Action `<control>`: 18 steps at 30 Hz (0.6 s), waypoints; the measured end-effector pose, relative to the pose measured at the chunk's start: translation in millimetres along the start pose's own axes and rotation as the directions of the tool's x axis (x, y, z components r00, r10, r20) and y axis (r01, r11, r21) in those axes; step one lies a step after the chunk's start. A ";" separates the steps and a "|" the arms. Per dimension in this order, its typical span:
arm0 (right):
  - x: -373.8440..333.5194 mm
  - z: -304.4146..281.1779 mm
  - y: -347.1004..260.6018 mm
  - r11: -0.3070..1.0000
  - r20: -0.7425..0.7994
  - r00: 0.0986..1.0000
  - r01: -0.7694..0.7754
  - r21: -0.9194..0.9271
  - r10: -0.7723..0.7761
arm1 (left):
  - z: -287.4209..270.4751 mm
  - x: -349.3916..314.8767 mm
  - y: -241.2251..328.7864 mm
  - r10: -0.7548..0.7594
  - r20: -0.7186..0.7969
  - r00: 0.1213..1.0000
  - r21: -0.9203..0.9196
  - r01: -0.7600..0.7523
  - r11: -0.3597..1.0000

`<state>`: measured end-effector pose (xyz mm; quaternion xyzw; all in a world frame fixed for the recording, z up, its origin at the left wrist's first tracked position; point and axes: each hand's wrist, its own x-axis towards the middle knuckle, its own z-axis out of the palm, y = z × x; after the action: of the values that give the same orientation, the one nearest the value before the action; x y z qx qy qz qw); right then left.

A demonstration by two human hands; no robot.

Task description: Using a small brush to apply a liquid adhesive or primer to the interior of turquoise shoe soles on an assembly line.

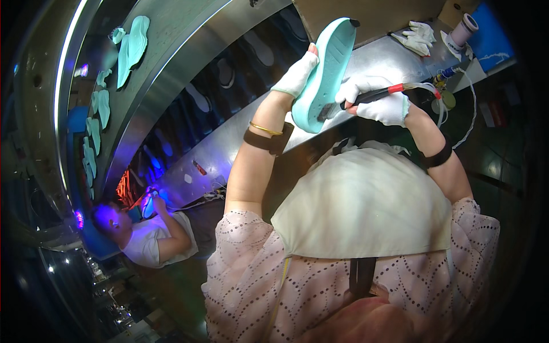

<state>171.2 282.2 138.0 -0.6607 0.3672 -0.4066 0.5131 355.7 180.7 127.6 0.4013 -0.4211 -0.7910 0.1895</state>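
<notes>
Gloved hands (pixel 298 75), curved turquoise sole (pixel 330 66)

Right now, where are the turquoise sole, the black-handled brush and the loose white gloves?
Turquoise sole (pixel 331 70): head view, on the middle of its broad face.
Black-handled brush (pixel 370 96): head view, on its handle.
Loose white gloves (pixel 420 38): head view, on the fabric.

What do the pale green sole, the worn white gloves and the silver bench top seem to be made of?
Sole: matte, probably foam or rubber, from its smooth, moulded-looking rim; which one stays open. Gloves: likely knitted cloth, dull, from their soft folds and snug cuffs. Bench top: most likely bare metal, from its grey sheen and smeared reflections.
</notes>
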 end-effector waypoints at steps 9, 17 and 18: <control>6.0 -13.0 -4.8 0.990 0.001 0.999 0.033 -0.135 -0.034 | -2.8 -3.5 1.8 0.010 -0.071 0.997 0.046 -0.006 0.999; -7.6 -39.3 -43.3 0.952 -0.239 0.970 0.035 0.305 0.041 | 0.5 -49.6 18.3 0.605 -0.036 0.795 -0.382 -0.571 0.727; -6.4 -40.2 -33.6 0.969 -0.245 0.967 0.126 0.214 -0.071 | -2.9 -52.9 15.3 0.532 -0.077 0.843 -0.542 -0.483 0.687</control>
<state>134.1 279.6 175.6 -0.5621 0.3428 -0.5466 0.5174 389.5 204.2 164.4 0.1638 -0.2821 -0.8096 0.4880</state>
